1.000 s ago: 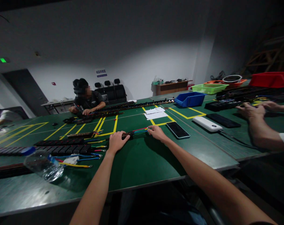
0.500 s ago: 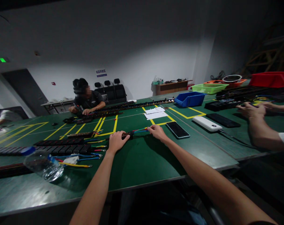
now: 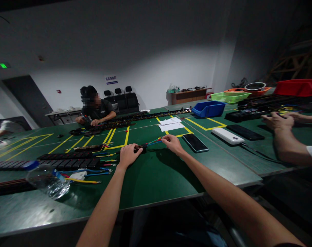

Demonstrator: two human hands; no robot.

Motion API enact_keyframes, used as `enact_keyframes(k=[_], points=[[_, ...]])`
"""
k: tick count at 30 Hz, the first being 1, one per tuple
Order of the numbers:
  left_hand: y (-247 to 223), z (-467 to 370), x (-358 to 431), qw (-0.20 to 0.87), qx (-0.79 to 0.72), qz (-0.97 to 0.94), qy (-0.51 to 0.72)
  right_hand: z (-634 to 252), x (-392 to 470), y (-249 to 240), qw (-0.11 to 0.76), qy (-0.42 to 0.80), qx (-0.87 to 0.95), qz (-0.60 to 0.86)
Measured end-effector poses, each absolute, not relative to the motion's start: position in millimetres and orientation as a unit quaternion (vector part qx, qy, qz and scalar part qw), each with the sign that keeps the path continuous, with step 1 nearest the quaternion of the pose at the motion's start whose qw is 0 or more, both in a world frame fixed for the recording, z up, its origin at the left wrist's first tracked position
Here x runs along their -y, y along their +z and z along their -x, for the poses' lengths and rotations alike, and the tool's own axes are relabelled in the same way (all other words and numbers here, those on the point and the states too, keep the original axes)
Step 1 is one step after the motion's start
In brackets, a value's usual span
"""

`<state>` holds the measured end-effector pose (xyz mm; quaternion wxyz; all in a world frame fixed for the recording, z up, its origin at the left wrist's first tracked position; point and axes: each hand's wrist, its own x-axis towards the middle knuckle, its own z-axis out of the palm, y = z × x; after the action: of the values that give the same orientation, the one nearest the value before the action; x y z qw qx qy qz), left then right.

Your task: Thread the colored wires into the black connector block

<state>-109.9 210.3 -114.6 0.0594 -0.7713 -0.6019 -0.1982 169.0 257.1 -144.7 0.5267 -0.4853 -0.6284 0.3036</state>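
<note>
My left hand (image 3: 128,156) is closed over the end of a dark power strip (image 3: 138,149) with copper-coloured lines, low over the green table. Thin coloured wires (image 3: 153,142), green, red and blue, run from that end toward the right. At their far tips my right hand (image 3: 172,144) is closed in a pinch, its fingertips on the wire ends. To the left lie several black strips (image 3: 76,163), some with coloured leads and ring lugs. The far part of the held strip is hidden behind my left hand.
A tilted water bottle (image 3: 47,180) is at the left front. A phone (image 3: 195,142), white power bank (image 3: 227,136), papers (image 3: 171,124) and blue bin (image 3: 208,109) are to the right. A co-worker's hands (image 3: 281,121) work at far right; another person (image 3: 96,109) sits opposite.
My right fingertips have shifted slightly on the wire ends, which now look a little more fanned out. My left hand keeps its place on the strip.
</note>
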Motion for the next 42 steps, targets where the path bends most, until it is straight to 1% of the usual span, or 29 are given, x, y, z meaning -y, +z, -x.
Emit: enact_keyframes(k=[4,8,14,23,27,30,34,42], points=[[-115,110,-211,0.055,0.600,0.773,-0.200,-169,-254,-142,0.527,0.304,0.626,0.489],[-115,110,-211,0.062,0.599,0.773,-0.200,-169,-254,-141,0.514,0.297,0.612,0.522],[-115,110,-211,0.069,0.600,0.772,-0.197,-170,-260,-147,0.463,0.305,0.623,0.552],[-114,110,-210,0.067,0.600,0.772,-0.199,-174,-262,-150,0.419,0.343,0.638,0.548],[-113,109,-210,0.062,0.601,0.772,-0.196,-173,-258,-145,0.440,0.362,0.638,0.519],[-112,109,-209,0.057,0.602,0.772,-0.193,-171,-253,-139,0.472,0.413,0.613,0.481],[-111,108,-208,0.054,0.603,0.773,-0.193,-171,-248,-133,0.494,0.479,0.575,0.443],[-112,108,-209,0.062,0.608,0.768,-0.190,-167,-246,-130,0.487,0.472,0.577,0.454]])
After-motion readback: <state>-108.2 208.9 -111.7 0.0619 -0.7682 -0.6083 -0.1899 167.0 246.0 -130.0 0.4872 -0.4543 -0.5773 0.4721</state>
